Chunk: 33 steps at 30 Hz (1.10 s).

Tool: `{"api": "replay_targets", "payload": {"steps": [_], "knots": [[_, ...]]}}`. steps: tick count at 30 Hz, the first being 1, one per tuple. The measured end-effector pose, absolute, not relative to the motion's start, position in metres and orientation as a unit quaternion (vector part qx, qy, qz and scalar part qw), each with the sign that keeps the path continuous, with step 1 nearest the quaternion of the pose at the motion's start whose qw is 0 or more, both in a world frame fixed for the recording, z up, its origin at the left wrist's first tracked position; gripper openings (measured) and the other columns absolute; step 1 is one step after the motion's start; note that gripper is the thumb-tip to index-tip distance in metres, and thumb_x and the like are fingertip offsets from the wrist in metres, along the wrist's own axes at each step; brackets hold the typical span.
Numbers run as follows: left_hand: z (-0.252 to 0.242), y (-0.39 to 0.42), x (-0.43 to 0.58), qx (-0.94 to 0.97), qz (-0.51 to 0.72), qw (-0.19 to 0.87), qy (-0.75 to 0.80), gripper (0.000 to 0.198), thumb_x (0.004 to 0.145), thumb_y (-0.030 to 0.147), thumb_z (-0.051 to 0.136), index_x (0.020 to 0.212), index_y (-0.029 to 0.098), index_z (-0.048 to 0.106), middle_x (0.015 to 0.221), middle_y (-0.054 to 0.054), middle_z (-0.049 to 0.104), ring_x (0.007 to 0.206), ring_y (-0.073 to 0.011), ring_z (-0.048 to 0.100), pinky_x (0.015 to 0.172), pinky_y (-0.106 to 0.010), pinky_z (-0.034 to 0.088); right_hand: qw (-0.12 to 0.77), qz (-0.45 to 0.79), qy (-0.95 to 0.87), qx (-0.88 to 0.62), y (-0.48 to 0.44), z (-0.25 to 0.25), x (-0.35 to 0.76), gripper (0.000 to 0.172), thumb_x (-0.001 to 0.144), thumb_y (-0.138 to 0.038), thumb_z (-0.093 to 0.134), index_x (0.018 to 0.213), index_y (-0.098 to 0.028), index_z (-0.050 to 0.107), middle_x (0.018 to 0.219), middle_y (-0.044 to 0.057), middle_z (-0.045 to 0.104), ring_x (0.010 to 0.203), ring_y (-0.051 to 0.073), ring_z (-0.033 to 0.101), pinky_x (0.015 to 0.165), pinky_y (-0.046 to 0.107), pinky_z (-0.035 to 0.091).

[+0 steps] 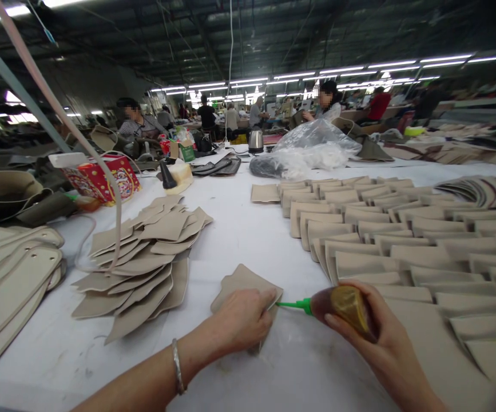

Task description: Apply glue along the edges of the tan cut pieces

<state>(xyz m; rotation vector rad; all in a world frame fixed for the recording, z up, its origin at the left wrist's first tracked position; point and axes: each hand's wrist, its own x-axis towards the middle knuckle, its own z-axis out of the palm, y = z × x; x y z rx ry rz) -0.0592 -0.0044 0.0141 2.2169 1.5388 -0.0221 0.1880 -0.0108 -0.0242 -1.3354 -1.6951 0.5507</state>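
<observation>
My right hand [379, 323] is wrapped round a glue bottle [342, 306], brown-amber with a thin green nozzle [294, 305] that points left. The nozzle's tip touches or nearly touches the right edge of a beige leather-like piece [243, 280]. Over that piece lies my left hand [248, 315], with its fingers closed on the right edge close to the tip. Part of the piece is hidden beneath this hand. A loose pile of similar beige pieces [145, 269] is to the left, and rows of folded beige pieces [359, 257] overlap on the right.
Long beige panels [11, 280] are stacked at the far left. Behind the pile stand a red box [106, 177] and a pale hose [116, 217]. A kettle [256, 140] and clear plastic bags [312, 149] are at the back of the white table [230, 229]. Several people work beyond.
</observation>
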Motion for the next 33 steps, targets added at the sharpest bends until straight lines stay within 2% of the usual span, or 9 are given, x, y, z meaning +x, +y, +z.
{"api": "replay_targets", "payload": {"steps": [5,10,15,20,25,29,33], "knots": [[0.015,-0.004,-0.061,0.803,0.003,0.239,0.547,0.037,0.088,0.023,0.038,0.122,0.026,0.053,0.105,-0.005,0.069,0.099,-0.0238,0.062,0.086,-0.031,0.045,0.400,0.297,-0.708,-0.501,-0.017,-0.027,0.191,0.045,0.081,-0.045,0.070,0.118,-0.026,0.052,0.108,0.004,0.064,0.096,0.025,0.064,0.079,0.028,0.053],[0.010,-0.004,-0.062,0.809,0.012,0.228,0.541,0.042,0.088,0.022,0.037,0.127,0.026,0.052,0.106,-0.006,0.068,0.098,-0.0245,0.064,0.084,-0.031,0.045,0.436,0.278,-0.679,-0.521,-0.019,-0.029,0.187,0.044,0.081,-0.047,0.070,0.115,-0.026,0.053,0.102,0.003,0.063,0.092,0.023,0.063,0.078,0.026,0.052],[0.008,-0.005,-0.061,0.811,0.012,0.227,0.540,0.045,0.089,0.022,0.036,0.133,0.026,0.048,0.111,-0.006,0.067,0.101,-0.0241,0.063,0.087,-0.032,0.046,0.423,0.361,-0.673,-0.488,-0.027,-0.035,0.183,0.047,0.083,-0.046,0.069,0.121,-0.028,0.050,0.112,0.002,0.062,0.099,0.021,0.062,0.084,0.023,0.050],[0.005,-0.006,-0.061,0.815,0.013,0.219,0.537,0.044,0.090,0.022,0.036,0.132,0.024,0.048,0.110,-0.007,0.067,0.100,-0.0249,0.063,0.088,-0.034,0.047,0.446,0.334,-0.658,-0.507,-0.033,-0.035,0.183,0.045,0.079,-0.044,0.071,0.116,-0.026,0.054,0.107,0.003,0.063,0.094,0.022,0.063,0.080,0.024,0.051],[0.004,-0.006,-0.060,0.812,0.012,0.216,0.542,0.044,0.089,0.022,0.036,0.131,0.022,0.049,0.111,-0.008,0.066,0.101,-0.0255,0.062,0.089,-0.036,0.048,0.435,0.364,-0.665,-0.485,-0.036,-0.040,0.185,0.050,0.077,-0.046,0.073,0.119,-0.027,0.055,0.118,0.005,0.061,0.106,0.025,0.060,0.093,0.028,0.047],[0.005,-0.006,-0.060,0.808,0.008,0.218,0.547,0.045,0.089,0.022,0.034,0.132,0.022,0.049,0.109,-0.009,0.066,0.099,-0.0275,0.063,0.088,-0.040,0.049,0.440,0.356,-0.651,-0.506,-0.037,-0.045,0.187,0.052,0.079,-0.047,0.072,0.122,-0.027,0.051,0.113,0.004,0.061,0.096,0.023,0.062,0.087,0.028,0.049],[0.004,-0.006,-0.061,0.811,0.023,0.229,0.538,0.046,0.089,0.021,0.035,0.133,0.022,0.048,0.112,-0.009,0.065,0.102,-0.0275,0.062,0.090,-0.040,0.048,0.440,0.370,-0.661,-0.483,-0.041,-0.046,0.185,0.052,0.078,-0.049,0.073,0.121,-0.028,0.052,0.119,0.004,0.058,0.106,0.024,0.058,0.093,0.028,0.046]]}}
